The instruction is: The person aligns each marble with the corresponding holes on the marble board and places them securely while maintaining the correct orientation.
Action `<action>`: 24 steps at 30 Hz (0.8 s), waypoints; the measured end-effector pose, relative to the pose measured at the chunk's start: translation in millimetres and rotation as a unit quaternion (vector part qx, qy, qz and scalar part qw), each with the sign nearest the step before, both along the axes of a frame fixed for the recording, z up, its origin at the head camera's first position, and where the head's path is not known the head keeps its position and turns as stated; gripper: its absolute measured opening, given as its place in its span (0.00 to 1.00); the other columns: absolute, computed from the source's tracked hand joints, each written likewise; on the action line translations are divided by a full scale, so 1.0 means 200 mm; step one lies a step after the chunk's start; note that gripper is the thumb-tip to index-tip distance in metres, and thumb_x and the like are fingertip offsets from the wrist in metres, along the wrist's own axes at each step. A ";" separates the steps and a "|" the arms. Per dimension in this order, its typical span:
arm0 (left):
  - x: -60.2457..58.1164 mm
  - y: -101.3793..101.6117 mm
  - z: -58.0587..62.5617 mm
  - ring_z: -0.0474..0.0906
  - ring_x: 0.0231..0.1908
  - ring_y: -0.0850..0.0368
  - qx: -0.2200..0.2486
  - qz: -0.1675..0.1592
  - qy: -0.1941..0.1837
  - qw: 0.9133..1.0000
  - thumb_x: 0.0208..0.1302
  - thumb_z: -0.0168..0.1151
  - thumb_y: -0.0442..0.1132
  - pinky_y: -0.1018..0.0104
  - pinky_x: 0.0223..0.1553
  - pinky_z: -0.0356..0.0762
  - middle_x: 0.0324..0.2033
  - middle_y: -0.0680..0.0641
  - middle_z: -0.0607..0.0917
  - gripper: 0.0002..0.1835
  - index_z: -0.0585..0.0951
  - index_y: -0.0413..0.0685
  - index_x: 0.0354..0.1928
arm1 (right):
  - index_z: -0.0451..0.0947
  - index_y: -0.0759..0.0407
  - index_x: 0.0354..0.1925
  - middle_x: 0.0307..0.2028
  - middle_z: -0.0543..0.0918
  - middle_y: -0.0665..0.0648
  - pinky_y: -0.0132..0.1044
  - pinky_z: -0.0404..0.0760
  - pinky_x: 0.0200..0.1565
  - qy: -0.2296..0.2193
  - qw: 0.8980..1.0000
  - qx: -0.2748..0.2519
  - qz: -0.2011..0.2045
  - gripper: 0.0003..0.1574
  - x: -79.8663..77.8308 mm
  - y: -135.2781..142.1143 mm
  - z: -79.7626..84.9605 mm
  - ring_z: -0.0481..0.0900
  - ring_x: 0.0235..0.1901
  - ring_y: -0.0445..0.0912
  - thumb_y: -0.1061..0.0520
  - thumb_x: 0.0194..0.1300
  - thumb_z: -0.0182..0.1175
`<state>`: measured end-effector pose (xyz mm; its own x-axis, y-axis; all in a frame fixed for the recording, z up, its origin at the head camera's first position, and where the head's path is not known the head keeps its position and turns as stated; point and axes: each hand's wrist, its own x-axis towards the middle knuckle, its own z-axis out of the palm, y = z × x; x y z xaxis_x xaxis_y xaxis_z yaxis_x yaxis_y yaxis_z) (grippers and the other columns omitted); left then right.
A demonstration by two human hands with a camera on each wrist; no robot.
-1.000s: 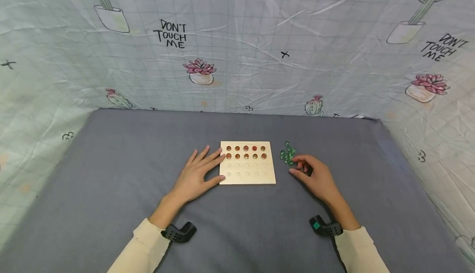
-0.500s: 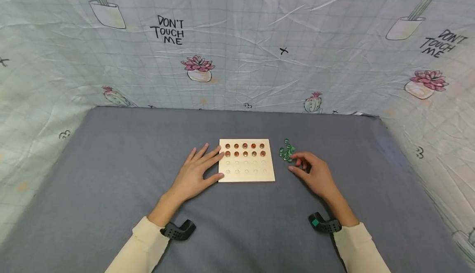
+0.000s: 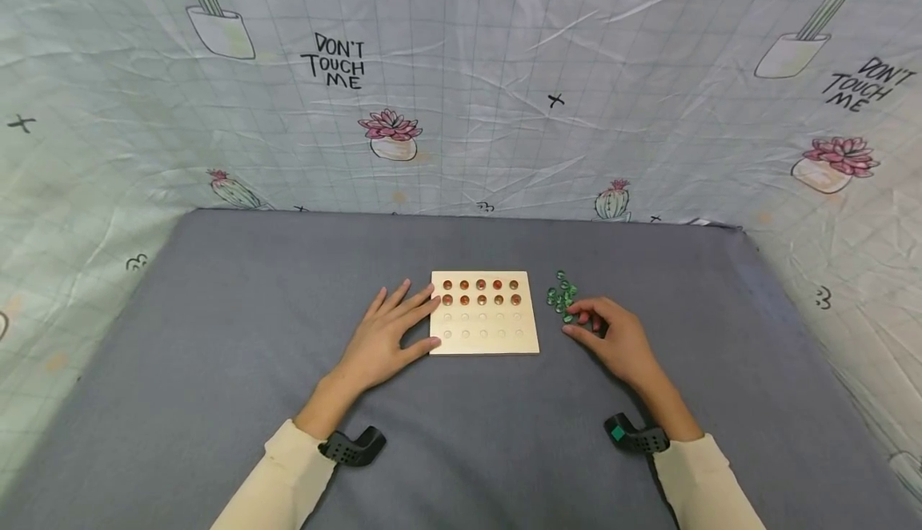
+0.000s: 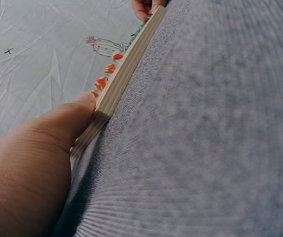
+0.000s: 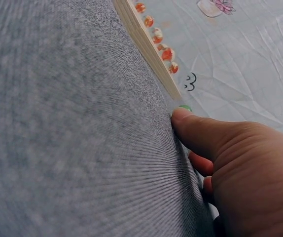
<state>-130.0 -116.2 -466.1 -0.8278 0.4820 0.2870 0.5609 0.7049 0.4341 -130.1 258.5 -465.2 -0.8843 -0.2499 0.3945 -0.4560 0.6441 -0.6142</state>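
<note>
Head view. We are listing a wooden board (image 3: 484, 346), pale and flat, lying at the centre of the frame; its two upper rows are carrying orange-red beads (image 3: 482, 300), its two lower rows are showing shallow round hollows. Green beads (image 3: 559, 307), loosely heaped, are lying just right of it. The left hand (image 3: 382, 346), centre-left, is resting with fingers spread, thumb and fingertips touching the board's left side. The right hand (image 3: 618, 344), centre-right, is bending thumb and index finger towards the heap's lower edge; whether they are pinching a bead, we cannot tell. Grey cloth (image 3: 461, 434), faintly creased, is filling the lower frame; wrinkled printed fabric (image 3: 461, 114) is hanging behind.

Left wrist view. The board is running diagonally through the upper centre, its edge showing streaked grain; the left thumb (image 4: 65, 118) is resting against it. We are judging it stiff and light, likely to slide on cloth, best steadied by its edges.

Right wrist view. Orange-red beads are showing rounded and glossy, upper centre; one green bead is peeping out behind the right thumb (image 5: 200, 131). We are reckoning the beads hard, small, slippery, probably glass, and favouring a low pinch across opposite sides.
</note>
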 end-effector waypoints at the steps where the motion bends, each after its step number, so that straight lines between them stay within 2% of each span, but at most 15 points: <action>1: 0.00 0.00 0.00 0.51 0.71 0.45 0.000 0.000 0.001 1.000 0.63 0.61 0.57 0.44 0.69 0.40 0.69 0.51 0.65 0.34 0.69 0.55 0.69 | 0.83 0.57 0.40 0.29 0.76 0.50 0.31 0.66 0.29 0.000 1.000 0.002 0.000 0.14 0.00 0.00 0.00 0.68 0.27 0.41 0.62 0.53 0.73; 14: 0.00 0.00 -0.01 0.51 0.71 0.45 0.001 0.000 0.007 1.000 0.64 0.59 0.59 0.44 0.69 0.40 0.69 0.51 0.65 0.34 0.68 0.56 0.69 | 0.85 0.55 0.36 0.27 0.78 0.45 0.29 0.67 0.26 -0.002 0.999 0.017 -0.033 0.11 0.01 -0.01 0.01 0.70 0.24 0.39 0.61 0.52 0.73; 20: 0.00 0.00 -0.02 0.52 0.70 0.45 0.002 0.000 0.012 1.000 0.63 0.60 0.58 0.44 0.69 0.41 0.69 0.51 0.65 0.34 0.68 0.56 0.69 | 0.85 0.54 0.37 0.25 0.80 0.45 0.28 0.67 0.24 -0.034 0.997 0.009 -0.062 0.10 0.02 -0.01 0.04 0.71 0.23 0.38 0.57 0.54 0.72; 24: 0.01 0.00 -0.01 0.52 0.70 0.44 0.003 0.000 0.013 1.000 0.63 0.60 0.58 0.44 0.69 0.41 0.69 0.51 0.65 0.34 0.69 0.55 0.69 | 0.86 0.54 0.38 0.26 0.82 0.45 0.28 0.69 0.23 -0.039 0.997 0.009 -0.069 0.11 0.02 -0.02 0.06 0.73 0.22 0.38 0.56 0.55 0.72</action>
<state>-129.0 -116.8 -468.4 -0.8202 0.4797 0.3115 0.5718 0.7031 0.4227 -126.6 254.9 -452.7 -0.9387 -0.1295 0.3196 -0.3131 0.7085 -0.6325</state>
